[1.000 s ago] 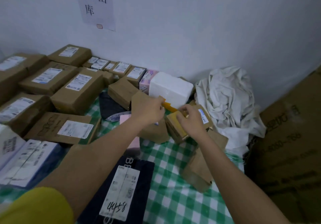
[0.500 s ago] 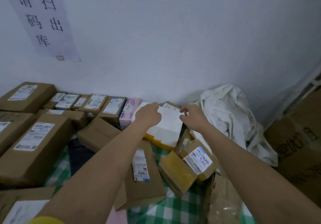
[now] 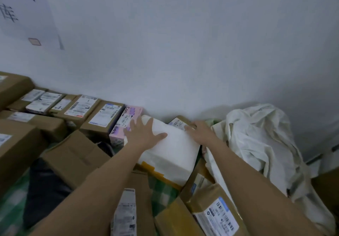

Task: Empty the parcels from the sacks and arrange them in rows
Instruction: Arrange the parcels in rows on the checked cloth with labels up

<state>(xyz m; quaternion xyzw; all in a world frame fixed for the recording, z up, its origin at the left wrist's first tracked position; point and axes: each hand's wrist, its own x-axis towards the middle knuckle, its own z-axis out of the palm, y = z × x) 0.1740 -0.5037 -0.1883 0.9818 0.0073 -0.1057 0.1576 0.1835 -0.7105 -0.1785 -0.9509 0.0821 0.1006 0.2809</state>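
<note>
Landmark: white foam box [image 3: 170,149]. Left of it, a row of labelled brown parcels [image 3: 102,115] and a pink box [image 3: 126,124] was set along the wall. Since a second ago both hands were shifted from small loose parcels onto the foam box, so it was judged next for the row. Left hand [image 3: 145,135] was laid flat, fingers spread, on top; right hand [image 3: 200,132] was pressed, relaxed, on its far right edge. Right of it, a crumpled white sack [image 3: 256,140] was left.

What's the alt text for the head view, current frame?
Both hands press on a white foam box by the wall: left hand spread flat on its top, right hand at its far right edge. Labelled cardboard parcels line the wall to the left beside a pink box; a crumpled white sack lies right.
</note>
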